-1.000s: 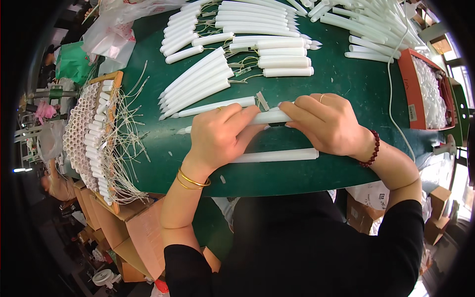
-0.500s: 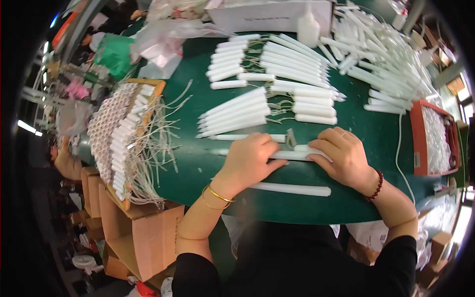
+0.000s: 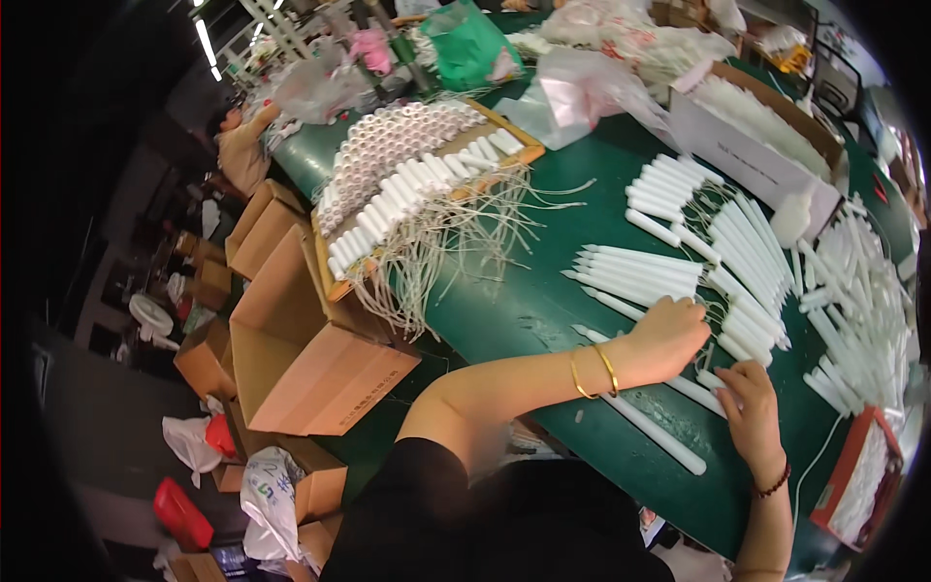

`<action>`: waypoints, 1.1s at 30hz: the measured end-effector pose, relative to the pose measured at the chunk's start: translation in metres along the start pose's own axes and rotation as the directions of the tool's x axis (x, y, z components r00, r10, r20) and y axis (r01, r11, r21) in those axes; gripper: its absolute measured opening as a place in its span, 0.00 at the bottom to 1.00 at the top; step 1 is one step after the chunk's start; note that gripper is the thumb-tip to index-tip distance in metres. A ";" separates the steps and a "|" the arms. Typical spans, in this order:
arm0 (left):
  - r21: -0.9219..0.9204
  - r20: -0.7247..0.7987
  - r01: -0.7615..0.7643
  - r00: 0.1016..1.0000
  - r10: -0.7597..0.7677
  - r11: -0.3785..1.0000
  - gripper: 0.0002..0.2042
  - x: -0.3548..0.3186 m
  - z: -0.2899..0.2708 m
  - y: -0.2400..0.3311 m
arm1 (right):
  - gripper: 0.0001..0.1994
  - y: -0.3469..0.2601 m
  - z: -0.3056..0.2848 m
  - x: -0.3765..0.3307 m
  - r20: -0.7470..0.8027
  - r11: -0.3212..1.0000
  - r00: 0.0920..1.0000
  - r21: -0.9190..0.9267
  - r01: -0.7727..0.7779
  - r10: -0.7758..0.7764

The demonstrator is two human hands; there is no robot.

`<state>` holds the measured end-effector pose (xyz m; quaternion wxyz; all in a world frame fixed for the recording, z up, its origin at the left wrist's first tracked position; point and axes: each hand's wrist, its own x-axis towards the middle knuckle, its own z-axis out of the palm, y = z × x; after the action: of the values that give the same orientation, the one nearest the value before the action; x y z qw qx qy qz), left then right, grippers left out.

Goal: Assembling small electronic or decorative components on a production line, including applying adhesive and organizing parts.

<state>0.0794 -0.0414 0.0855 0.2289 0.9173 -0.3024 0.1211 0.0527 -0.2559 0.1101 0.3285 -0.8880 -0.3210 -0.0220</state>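
My left hand (image 3: 671,339) is closed in a fist over the white cords between two tubes; whatever its fingers hold is hidden. My right hand (image 3: 752,412) pinches a short white tube (image 3: 709,379) with thumb and fingers. Just below it lies a long white tube (image 3: 694,392), partly behind my left forearm. Nearer the table's front edge rests another long white tube (image 3: 661,442). Beyond my left hand, several pointed white candle-shaped tubes (image 3: 640,276) lie in a row, joined by cords to short white tubes (image 3: 745,335).
A wooden-edged tray (image 3: 531,153) of upright white tubes with trailing cords (image 3: 456,242) sits at the table's left end. Open cardboard boxes (image 3: 320,378) stand below it. At right are a heap of white tubes (image 3: 853,301) and a red box (image 3: 832,485). A person (image 3: 244,150) is at far left.
My view has swung left, so the tray and boxes show more. My left hand has moved off the long tube to the cords; my right hand remains at the short tube.
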 end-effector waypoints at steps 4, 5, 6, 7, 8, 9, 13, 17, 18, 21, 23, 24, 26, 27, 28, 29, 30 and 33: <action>-0.079 -0.007 0.082 0.997 -0.083 0.993 0.07 0.008 0.001 0.001 | 0.13 -0.003 -0.009 0.000 0.049 0.996 0.995 0.022 -0.088 0.086; -0.144 -0.044 0.129 0.990 -0.137 0.981 0.07 0.010 0.003 0.003 | 0.13 -0.002 -0.008 -0.002 0.033 0.998 0.998 -0.008 -0.055 0.055; -0.157 -0.038 0.125 0.990 -0.132 0.980 0.07 0.008 0.004 0.001 | 0.13 0.000 -0.006 -0.005 0.016 0.999 0.999 -0.041 -0.028 0.029; -0.124 -0.061 0.112 0.991 -0.120 0.986 0.06 0.004 0.003 -0.006 | 0.13 -0.001 -0.003 -0.003 -0.001 0.998 0.999 -0.040 -0.053 0.053; -0.120 -0.068 0.069 0.995 -0.078 0.990 0.05 0.008 0.005 -0.006 | 0.13 0.001 -0.002 -0.004 -0.033 0.991 0.992 -0.053 -0.120 0.118; -0.109 -0.044 0.061 0.997 -0.066 0.992 0.07 0.008 0.004 -0.009 | 0.15 0.005 0.000 -0.005 -0.082 0.990 0.992 -0.100 -0.103 0.095; -0.169 -0.046 0.095 0.994 -0.104 0.981 0.09 0.011 -0.018 -0.003 | 0.18 0.004 0.004 0.011 -0.104 0.985 0.982 -0.052 -0.163 0.157; -0.421 -0.125 0.080 0.982 -0.145 0.904 0.12 0.016 -0.019 0.001 | 0.18 -0.004 -0.004 0.018 -0.092 0.976 0.978 -0.088 -0.197 0.190; -0.426 -0.115 0.064 0.986 -0.124 0.902 0.12 0.016 -0.019 0.003 | 0.18 -0.002 -0.004 0.018 -0.089 0.978 0.979 -0.085 -0.193 0.186; -0.439 -0.071 0.077 0.990 -0.120 0.895 0.14 0.014 -0.021 0.007 | 0.14 0.007 0.005 0.012 -0.179 0.991 0.976 -0.045 -0.129 0.119; -0.407 -0.077 0.057 0.992 -0.097 0.911 0.15 0.013 -0.023 0.008 | 0.13 0.008 0.005 0.010 -0.172 0.993 0.980 -0.045 -0.108 0.099; -0.375 -0.088 0.041 0.993 -0.079 0.926 0.15 0.013 -0.025 0.010 | 0.12 0.007 0.006 0.009 -0.160 0.996 0.985 -0.047 -0.080 0.072; -0.395 -0.045 0.097 0.991 -0.125 0.914 0.16 0.010 -0.032 0.017 | 0.12 0.004 0.004 0.005 -0.098 0.988 0.984 -0.029 -0.150 0.147; -0.408 -0.014 0.149 0.985 -0.169 0.901 0.16 0.010 -0.035 0.019 | 0.13 0.002 0.002 0.005 -0.037 0.978 0.978 -0.021 -0.208 0.208; -0.408 -0.012 0.150 0.986 -0.169 0.901 0.16 0.010 -0.034 0.019 | 0.13 0.000 0.000 0.005 -0.037 0.978 0.977 -0.019 -0.210 0.209; -0.397 -0.095 0.060 0.990 -0.106 0.916 0.16 0.012 -0.033 0.020 | 0.13 0.000 -0.002 0.006 -0.033 0.979 0.980 -0.046 -0.197 0.195; -0.379 -0.175 -0.029 0.984 -0.041 0.925 0.16 0.013 -0.031 0.019 | 0.13 0.000 -0.003 0.006 -0.027 0.980 0.983 -0.073 -0.185 0.183; -0.229 -0.205 -0.212 0.965 0.166 0.950 0.13 0.015 -0.026 0.011 | 0.13 0.008 0.005 0.006 -0.028 0.987 0.990 -0.082 -0.138 0.136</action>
<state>0.0820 -0.0440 0.1171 0.3563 0.8330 -0.3795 0.1875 0.0611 -0.2545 0.1030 0.2954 -0.9206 -0.2543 -0.0224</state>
